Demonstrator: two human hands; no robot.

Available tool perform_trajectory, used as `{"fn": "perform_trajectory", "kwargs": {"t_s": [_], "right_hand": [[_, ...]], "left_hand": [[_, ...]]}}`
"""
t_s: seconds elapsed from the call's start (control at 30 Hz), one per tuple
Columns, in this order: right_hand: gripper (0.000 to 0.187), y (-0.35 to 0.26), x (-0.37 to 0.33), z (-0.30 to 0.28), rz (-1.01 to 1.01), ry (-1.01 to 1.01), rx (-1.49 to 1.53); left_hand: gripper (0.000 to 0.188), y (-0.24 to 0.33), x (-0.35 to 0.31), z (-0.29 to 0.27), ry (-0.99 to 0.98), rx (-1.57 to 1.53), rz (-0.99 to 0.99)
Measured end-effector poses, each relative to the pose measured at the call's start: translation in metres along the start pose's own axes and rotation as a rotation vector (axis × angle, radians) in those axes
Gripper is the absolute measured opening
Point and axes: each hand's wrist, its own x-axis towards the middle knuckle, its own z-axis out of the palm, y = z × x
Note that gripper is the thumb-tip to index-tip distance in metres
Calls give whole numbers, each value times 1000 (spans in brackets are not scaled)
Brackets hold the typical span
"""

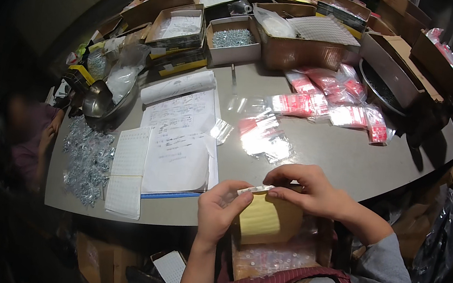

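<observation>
Both hands work low centre, at the near edge of the grey table (348, 162). Left hand (218, 211) pinches one end of a small white paper label strip (254, 189), thumb and fingers closed on it. Right hand (305, 192) clamps the other end, fingertips together on the strip. Strip sits level between the hands, just above a yellow sheet pad (268, 219) touching the left palm. Below the pad, a clear plastic bag of small parts (274, 260) rests on the lap. On the table beyond: loose clear zip bags (263, 137), red-and-white packets (327, 100), printed paper sheets (178, 141), a pile of small metal parts (85, 161), open cardboard boxes (301, 43). Another person (29, 134) sits far left.
</observation>
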Motion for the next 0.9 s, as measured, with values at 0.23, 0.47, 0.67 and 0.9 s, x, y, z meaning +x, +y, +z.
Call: {"fn": "perform_trajectory", "kwargs": {"t_s": [0.23,0.47,0.67,0.9], "right_hand": [[31,7,1,-9,-67,-49,-199],[18,20,24,5,-413,-37,-367],[33,29,28,21,-487,94,-618],[28,36,26,28,-640,245,-803]], "left_hand": [[8,-11,3,4,92,217,111],[12,-23,2,12,61,222,140],[16,-28,5,-1,77,262,157],[20,-26,7,8,101,186,132]]}}
